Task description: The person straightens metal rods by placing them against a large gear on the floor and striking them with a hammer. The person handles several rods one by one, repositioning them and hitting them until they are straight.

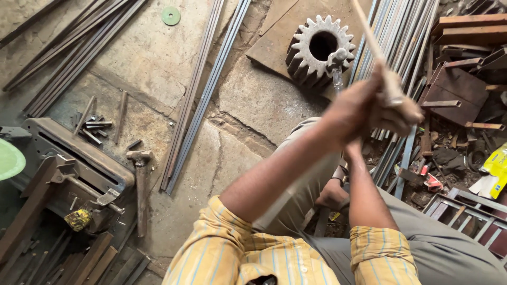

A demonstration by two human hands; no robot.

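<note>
Both my hands are clasped together around a pale wooden handle (368,36), raised in front of me and blurred by motion. My left hand (349,110) wraps the handle on the near side, and my right hand (397,112) is closed over it just beside. The handle slants up past the top edge, so its head is hidden. Beyond my hands a large toothed metal gear (310,51) lies on a flat plate (274,42), with a small metal tool (338,57) at its rim.
Long steel rods (193,100) lie across the cracked stone floor, with more bundles at top left and behind the gear. A hammer (141,182) rests beside a rusty metal machine (79,163). Scrap angle iron (459,89) piles up at the right. My sandalled foot (331,195) is below my hands.
</note>
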